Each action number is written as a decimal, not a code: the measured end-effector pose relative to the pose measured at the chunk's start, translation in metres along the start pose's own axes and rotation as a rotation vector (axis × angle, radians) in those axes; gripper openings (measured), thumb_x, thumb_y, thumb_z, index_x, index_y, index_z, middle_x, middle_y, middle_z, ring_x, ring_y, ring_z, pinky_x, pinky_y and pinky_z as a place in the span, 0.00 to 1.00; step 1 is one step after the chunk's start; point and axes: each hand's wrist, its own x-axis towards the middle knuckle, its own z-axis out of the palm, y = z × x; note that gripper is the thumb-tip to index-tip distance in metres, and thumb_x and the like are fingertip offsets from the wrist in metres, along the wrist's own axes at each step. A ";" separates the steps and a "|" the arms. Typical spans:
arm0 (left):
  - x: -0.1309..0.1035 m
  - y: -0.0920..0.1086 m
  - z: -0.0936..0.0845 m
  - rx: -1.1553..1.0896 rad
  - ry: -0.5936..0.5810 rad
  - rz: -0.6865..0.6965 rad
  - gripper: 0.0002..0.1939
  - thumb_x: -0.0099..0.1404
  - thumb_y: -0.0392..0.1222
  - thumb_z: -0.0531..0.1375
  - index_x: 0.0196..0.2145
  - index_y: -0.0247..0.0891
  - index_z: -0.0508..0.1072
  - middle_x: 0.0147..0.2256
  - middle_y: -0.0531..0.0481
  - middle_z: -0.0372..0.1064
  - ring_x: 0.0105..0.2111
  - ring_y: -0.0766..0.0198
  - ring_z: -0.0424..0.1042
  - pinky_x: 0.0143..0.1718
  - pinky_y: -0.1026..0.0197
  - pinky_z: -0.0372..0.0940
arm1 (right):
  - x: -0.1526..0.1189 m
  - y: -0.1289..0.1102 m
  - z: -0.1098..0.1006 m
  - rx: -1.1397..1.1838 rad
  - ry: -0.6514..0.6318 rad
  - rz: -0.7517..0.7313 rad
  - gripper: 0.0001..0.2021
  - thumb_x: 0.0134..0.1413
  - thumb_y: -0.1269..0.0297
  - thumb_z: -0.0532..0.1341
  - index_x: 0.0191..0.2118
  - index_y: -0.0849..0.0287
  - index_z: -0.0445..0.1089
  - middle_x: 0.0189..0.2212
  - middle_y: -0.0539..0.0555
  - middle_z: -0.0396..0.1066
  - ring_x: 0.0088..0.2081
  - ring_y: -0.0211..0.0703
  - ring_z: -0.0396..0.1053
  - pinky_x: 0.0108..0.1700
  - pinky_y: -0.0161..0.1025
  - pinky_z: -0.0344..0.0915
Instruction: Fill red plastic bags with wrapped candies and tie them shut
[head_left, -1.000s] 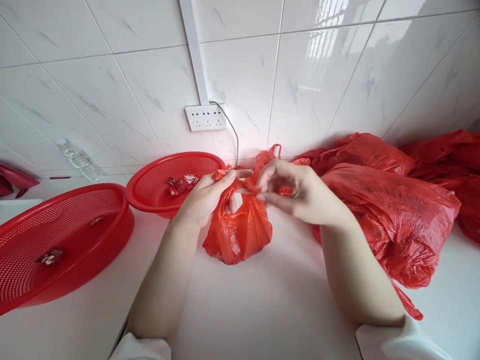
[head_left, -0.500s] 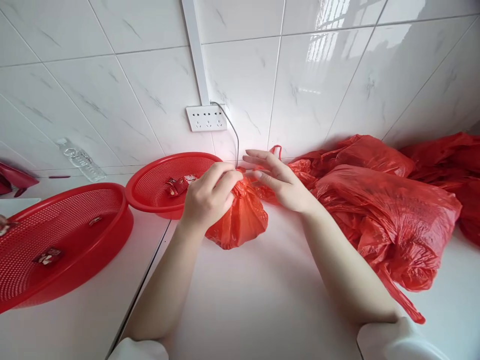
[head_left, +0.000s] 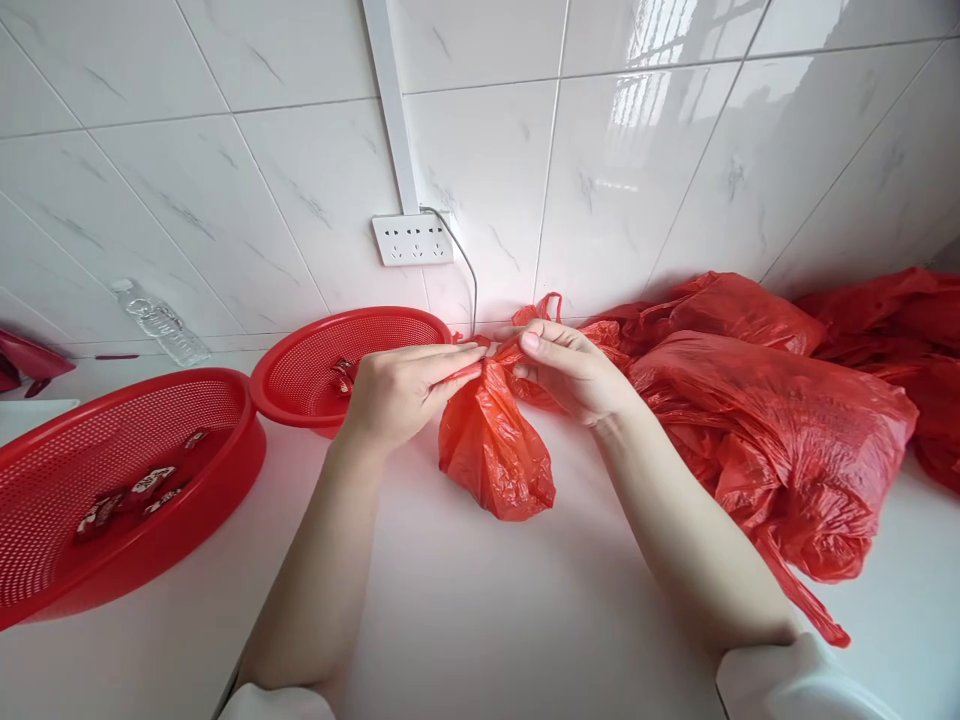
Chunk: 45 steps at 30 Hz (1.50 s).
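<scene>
Over the white counter (head_left: 525, 620) is a small red bag (head_left: 495, 450), its body bulging and its neck gathered; whether it rests or hangs I cannot tell. Just beyond, the left hand (head_left: 397, 395) and right hand (head_left: 574, 370) each have the grip pinched together on its drawn-out top, the closing apparently partly done, with no finished knot visible. Farther back, a smaller basket (head_left: 300, 370) holds packets (head_left: 343, 375) near the wall (head_left: 480, 150).
</scene>
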 end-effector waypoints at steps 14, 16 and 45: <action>0.000 -0.010 -0.009 -0.073 -0.178 -0.288 0.21 0.66 0.47 0.56 0.17 0.38 0.66 0.16 0.55 0.61 0.18 0.70 0.60 0.22 0.63 0.52 | 0.002 -0.002 -0.025 0.042 0.102 0.245 0.29 0.49 0.44 0.65 0.20 0.57 0.46 0.19 0.43 0.42 0.20 0.31 0.42 0.18 0.31 0.38; -0.001 -0.013 -0.011 -0.135 -0.166 -0.341 0.20 0.66 0.48 0.56 0.19 0.38 0.68 0.16 0.55 0.63 0.18 0.69 0.61 0.22 0.63 0.54 | 0.000 -0.007 -0.032 0.001 0.150 0.185 0.28 0.50 0.44 0.64 0.20 0.57 0.48 0.19 0.44 0.43 0.20 0.31 0.45 0.18 0.31 0.38; -0.019 -0.051 -0.024 -0.261 -0.758 -0.743 0.21 0.62 0.53 0.54 0.18 0.40 0.67 0.20 0.52 0.67 0.20 0.65 0.66 0.22 0.63 0.60 | -0.035 -0.051 -0.080 -1.502 0.357 0.335 0.07 0.48 0.62 0.58 0.24 0.57 0.64 0.21 0.50 0.66 0.23 0.39 0.60 0.26 0.37 0.54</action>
